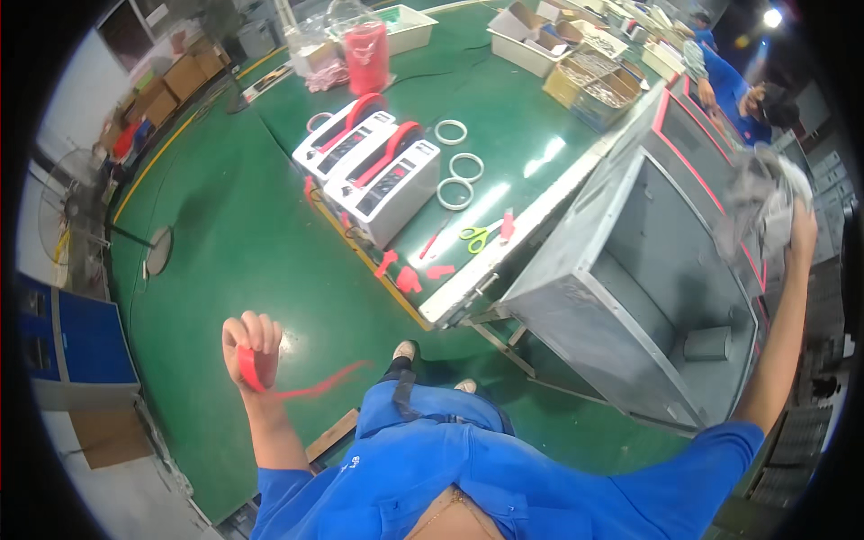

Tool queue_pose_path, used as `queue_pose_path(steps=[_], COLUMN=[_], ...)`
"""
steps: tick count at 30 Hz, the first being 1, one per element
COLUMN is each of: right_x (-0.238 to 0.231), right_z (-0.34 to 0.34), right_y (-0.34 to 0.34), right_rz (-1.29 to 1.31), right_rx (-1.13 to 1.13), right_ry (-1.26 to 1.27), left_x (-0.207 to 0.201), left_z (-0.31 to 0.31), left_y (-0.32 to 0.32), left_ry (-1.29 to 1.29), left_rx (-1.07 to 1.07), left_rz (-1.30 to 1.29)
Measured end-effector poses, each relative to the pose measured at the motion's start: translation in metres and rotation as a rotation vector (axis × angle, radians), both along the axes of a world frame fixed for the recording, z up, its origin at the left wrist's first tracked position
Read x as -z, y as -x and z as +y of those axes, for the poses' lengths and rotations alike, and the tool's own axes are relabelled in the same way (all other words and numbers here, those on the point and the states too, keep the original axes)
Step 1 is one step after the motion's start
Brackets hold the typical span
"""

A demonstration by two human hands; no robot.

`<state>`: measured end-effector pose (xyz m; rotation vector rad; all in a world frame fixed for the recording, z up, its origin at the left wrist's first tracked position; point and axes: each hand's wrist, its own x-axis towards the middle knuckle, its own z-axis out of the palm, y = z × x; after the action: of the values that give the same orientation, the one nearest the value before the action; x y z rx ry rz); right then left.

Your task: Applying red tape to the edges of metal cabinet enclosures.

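Out over the floor at the left, my left hand (259, 335) is closed around a roll of red tape (247, 369). A loose red strip trails from the roll toward the right. Far to the right, my right hand (803, 232) grips a crumpled grey cloth (765, 202), held by the rim of a grey metal cabinet (562, 319). The cabinet lies with its open side facing up and right, and a small grey block (708, 344) sits inside it. Red tape lines (691, 171) run along the edges of the metal frames behind the cloth.
On the green table stand two white tape dispensers (382, 184), several pale rings (454, 193), yellow-green scissors (479, 236) and red tape scraps (408, 280). A red bin (366, 58) and parts boxes (594, 85) are farther back. A co-worker (729, 90) bends at the far right. A fan (76, 207) stands left.
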<state>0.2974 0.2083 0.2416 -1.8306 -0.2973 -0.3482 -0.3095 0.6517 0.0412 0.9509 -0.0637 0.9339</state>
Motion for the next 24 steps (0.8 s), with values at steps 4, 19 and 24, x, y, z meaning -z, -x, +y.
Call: queue_pose_path(steps=[4,19,24], right_x=[0.016,0.153,0.144], right_z=[0.179,0.422,0.382], right_y=[0.016,0.136,0.371], right_rz=[-0.031,-0.002,0.441], right_rx=[-0.225,-0.614,-1.740], right_ry=[-0.266,0.409,0.037], left_x=[-0.007,-0.091,-0.095], left_z=[0.025,0.067,0.061], left_y=[0.025,-0.003,-0.058], left_ry=[-0.024,-0.465,-0.884], left_rx=[-0.183,0.082,0.125], left_rz=[0.212,0.578,0.572])
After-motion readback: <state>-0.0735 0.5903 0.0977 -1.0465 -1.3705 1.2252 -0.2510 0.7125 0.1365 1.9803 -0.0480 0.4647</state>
